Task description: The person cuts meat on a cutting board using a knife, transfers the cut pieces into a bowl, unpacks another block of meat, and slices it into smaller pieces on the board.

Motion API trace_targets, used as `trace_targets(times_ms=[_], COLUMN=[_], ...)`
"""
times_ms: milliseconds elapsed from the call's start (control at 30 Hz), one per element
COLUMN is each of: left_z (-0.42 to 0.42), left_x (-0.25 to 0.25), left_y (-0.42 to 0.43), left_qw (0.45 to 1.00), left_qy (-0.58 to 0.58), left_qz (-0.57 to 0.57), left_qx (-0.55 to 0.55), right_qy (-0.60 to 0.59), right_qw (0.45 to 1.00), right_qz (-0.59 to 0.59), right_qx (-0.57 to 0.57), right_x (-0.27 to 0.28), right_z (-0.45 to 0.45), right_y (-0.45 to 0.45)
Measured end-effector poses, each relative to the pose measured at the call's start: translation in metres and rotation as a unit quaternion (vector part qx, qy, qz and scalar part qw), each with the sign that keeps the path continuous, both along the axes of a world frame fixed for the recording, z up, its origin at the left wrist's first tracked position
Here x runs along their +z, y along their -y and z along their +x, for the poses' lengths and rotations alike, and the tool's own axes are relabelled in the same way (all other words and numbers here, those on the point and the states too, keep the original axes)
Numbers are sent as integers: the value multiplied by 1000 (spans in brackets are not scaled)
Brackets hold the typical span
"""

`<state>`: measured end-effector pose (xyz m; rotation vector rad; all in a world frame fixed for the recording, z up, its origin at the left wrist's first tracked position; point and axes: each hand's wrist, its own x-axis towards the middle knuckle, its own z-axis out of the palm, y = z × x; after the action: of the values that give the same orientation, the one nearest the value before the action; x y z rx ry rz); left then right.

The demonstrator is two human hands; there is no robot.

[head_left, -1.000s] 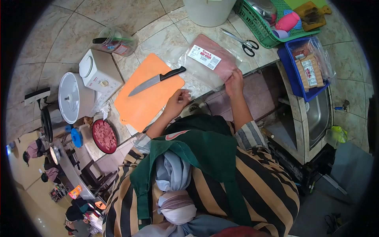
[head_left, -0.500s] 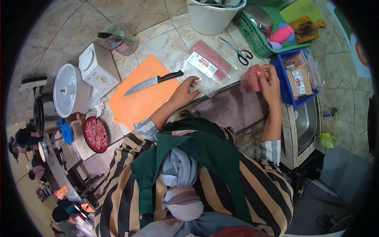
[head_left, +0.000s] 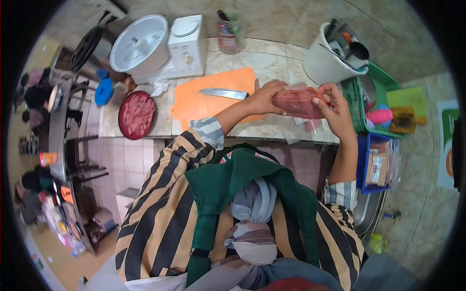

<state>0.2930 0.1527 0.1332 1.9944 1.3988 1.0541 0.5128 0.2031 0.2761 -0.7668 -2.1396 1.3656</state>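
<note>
Left hand [head_left: 266,98] now joins right hand [head_left: 336,110], both holding meat slices [head_left: 297,103]; pouch [head_left: 311,125] seemingly beneath.

I wear a loose top [head_left: 150,223] striped in tan and black, and over it a dark green apron [head_left: 238,177] with a red-and-white marking partly showing near its upper edge and a strap [head_left: 200,233] fitted with a small dark buckle [head_left: 201,253]. A scarf [head_left: 251,245] in grey-blue, mauve and off-white is knotted down my front, some dark red cloth [head_left: 293,284] below it. Above my left hand [head_left: 267,98] and right hand [head_left: 336,112], both bare, my cuffs [head_left: 208,132] are banded white and grey-blue.
</note>
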Motion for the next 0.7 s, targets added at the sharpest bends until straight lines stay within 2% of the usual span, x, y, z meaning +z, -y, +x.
trace_targets(times_ms=[33,100,133,233,300,367,433,500,600,667,700], left_z=[-16,-45,-57,-103,-127,-144,-158,-167,-175,-176,-174], left_x=[-2,-7,-3,-6,0,-7,-26,-41,-92,-118,-116], left_y=[4,23,41,82,109,131,145,155,166,171,172], left_qw=[1000,973,985,976,965,952,959,947,940,948,947], left_qy=[1,125,114,83,56,29,-21,-25,-38,-134,-132], left_qz=[-2,-193,-125,-167,-209,-250,-243,-282,-296,-200,-204], left_qx=[17,-4,33,108,146,176,145,150,162,210,210], right_qy=[1,-45,-60,-48,-36,42,67,90,87,132,173], right_qw=[1000,997,995,990,990,990,987,983,971,962,950], right_qz=[-2,-56,-60,-116,-106,-58,-32,-6,156,187,222], right_qx=[17,36,50,58,87,118,142,160,161,150,136], right_x=[-4,-22,-29,-62,-104,-143,-187,-215,-247,-250,-251], right_z=[-10,-31,-42,-75,-96,-115,-136,-153,-170,-176,-178], right_y=[-3,-9,-12,-9,-11,-9,-4,7,28,40,43])
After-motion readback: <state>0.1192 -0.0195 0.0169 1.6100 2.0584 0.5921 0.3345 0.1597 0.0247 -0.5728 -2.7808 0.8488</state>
